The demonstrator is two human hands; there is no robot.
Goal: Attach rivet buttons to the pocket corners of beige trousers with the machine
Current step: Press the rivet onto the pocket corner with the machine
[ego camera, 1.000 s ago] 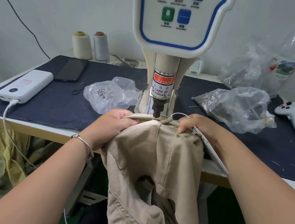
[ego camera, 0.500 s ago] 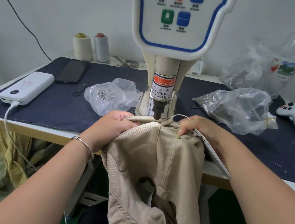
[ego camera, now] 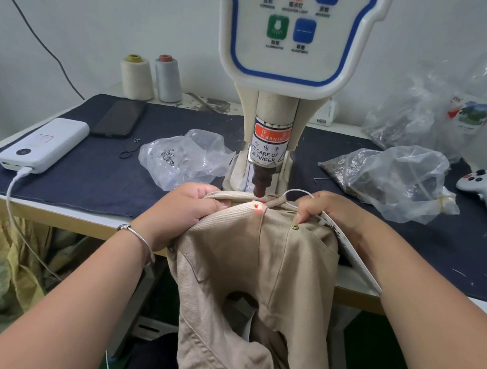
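Trousers, beige: we hold the waistband under the machine punch, a red light dot on the cloth beneath it, the rest hanging off the desk edge. Left hand: fingers curled, gripping the bunched band. Right hand: fingers pinching the band, perhaps also a white cord. Rivet: one, already set just beside our right fingers. Bag of small metal parts: left of the machine.

Table under navy cloth bearing machine.
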